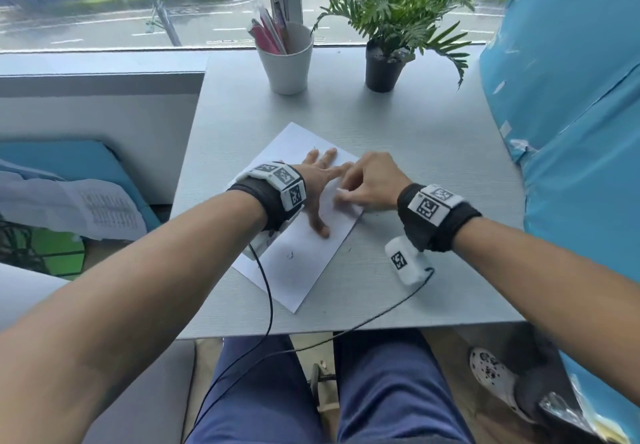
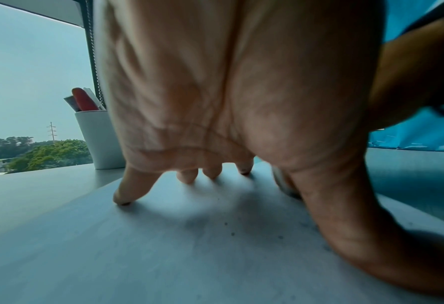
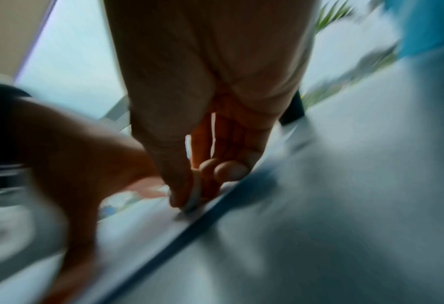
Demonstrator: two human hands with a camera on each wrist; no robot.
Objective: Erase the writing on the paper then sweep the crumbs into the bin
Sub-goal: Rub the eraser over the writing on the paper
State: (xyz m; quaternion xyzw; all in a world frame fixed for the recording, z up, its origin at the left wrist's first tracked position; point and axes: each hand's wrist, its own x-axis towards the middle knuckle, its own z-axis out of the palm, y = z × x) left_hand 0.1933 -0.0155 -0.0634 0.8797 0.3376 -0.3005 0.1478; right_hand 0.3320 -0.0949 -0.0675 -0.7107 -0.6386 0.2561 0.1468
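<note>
White eraser on paper, right hand rubbing

White sheet of paper [image 1: 294, 263] lies skewed on the grey table [image 1: 433, 153]. I pinch a small white eraser [image 3: 193, 197] in my right hand [image 1: 372, 180], its tip on the sheet near the right edge. My left hand [image 1: 317, 184] lies spread, fingertips [image 2: 123, 198] pressing the sheet. Dark crumbs [image 1: 290, 255] dot the near half. Behind: white cup of pens [image 1: 285, 59], black-potted green plant [image 1: 388, 63].

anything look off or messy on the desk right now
Only small things. The paper lies askew on the table, pinned by the left hand, with dark crumbs scattered on it. The right hand pinches a white eraser at its edge. No bin in view.
</note>
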